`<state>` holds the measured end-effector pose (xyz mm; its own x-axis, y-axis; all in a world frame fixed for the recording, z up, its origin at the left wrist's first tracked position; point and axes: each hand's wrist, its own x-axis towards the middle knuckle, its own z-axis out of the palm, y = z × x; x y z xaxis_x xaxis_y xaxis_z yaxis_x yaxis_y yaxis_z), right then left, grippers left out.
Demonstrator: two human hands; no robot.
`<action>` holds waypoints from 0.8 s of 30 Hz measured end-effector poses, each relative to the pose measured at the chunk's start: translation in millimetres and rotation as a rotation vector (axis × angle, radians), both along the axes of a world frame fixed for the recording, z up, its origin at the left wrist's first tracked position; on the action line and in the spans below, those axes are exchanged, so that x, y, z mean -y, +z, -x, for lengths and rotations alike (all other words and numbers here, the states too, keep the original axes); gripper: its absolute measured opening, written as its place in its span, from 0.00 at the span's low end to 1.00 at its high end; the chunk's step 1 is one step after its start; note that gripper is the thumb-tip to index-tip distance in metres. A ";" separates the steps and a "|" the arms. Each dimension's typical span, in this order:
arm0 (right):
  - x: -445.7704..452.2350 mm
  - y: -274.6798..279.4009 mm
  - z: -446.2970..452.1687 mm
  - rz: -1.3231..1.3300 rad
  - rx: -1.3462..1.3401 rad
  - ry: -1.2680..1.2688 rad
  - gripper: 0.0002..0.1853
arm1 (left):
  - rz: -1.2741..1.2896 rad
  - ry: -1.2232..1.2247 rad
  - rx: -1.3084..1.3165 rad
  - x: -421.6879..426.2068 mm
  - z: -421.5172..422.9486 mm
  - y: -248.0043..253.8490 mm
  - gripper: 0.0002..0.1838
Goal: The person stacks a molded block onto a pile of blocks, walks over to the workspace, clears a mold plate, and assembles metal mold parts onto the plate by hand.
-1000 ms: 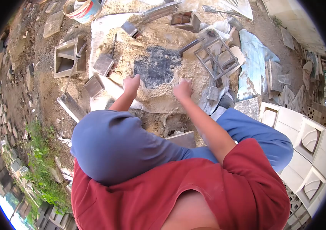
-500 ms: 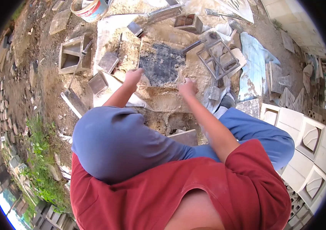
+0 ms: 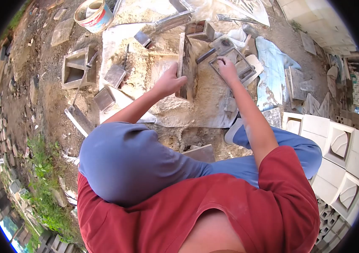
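Slab (image 3: 190, 69), just one, stood on edge at twelve o'clock, the left hand (image 3: 170, 81) clamped on it. At one o'clock, the right hand (image 3: 228, 71) met one frame (image 3: 245, 59), its grip unclear.

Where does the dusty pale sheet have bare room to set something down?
Between the flat brown board in the left hand and the small grey block, the sheet lies free. It's crowded farther up, where the right hand is at the grey metal frame near a blue cloth.
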<state>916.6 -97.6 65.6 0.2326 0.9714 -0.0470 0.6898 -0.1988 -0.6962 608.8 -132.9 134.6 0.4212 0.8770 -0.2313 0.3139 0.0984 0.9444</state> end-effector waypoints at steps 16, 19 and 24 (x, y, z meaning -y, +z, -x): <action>13.0 0.5 41.8 -0.041 -0.109 0.093 0.17 | -0.278 0.086 -0.481 -7.0 28.6 22.6 0.20; 17.1 5.6 49.0 -0.011 -0.121 0.080 0.17 | -0.288 0.108 -0.465 -2.8 37.3 26.8 0.20; 24.3 -10.5 63.7 0.042 -0.066 0.110 0.18 | -0.200 0.080 -0.382 -8.2 52.5 -3.3 0.19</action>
<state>852.9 -122.0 55.0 0.1201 0.9877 -0.0998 0.6618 -0.1546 -0.7336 556.3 -124.7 131.3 0.2671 0.9468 -0.1796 0.6428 -0.0362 0.7652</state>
